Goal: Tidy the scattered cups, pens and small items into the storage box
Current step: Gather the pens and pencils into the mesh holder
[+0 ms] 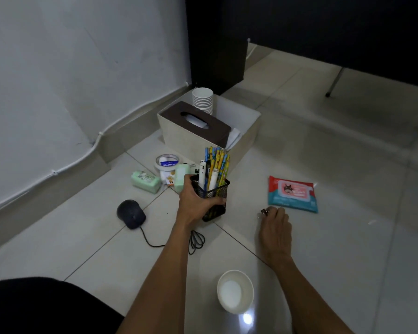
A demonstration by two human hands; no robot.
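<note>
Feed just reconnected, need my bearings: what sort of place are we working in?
Likely an office or study corner, down on the tiled floor by a wall. Clues: a computer mouse, a mesh pen holder and a dark desk panel.

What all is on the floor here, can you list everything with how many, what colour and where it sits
storage box: one, cream, against the wall corner
tissue box: one, dark brown, inside the storage box
cup stack: one stack, white, in the storage box's far corner
pen holder: one, black mesh, full of pens, floor centre
tape roll: one, white, in front of the storage box
green packs: two, pale green, near the tape roll
mouse: one, dark, corded, left
wipes pack: one, teal and red, right
single cup: one, white, nearest the camera
left hand: gripping the pen holder
right hand: on the floor, fingers closed over a small item I cannot identify
</note>
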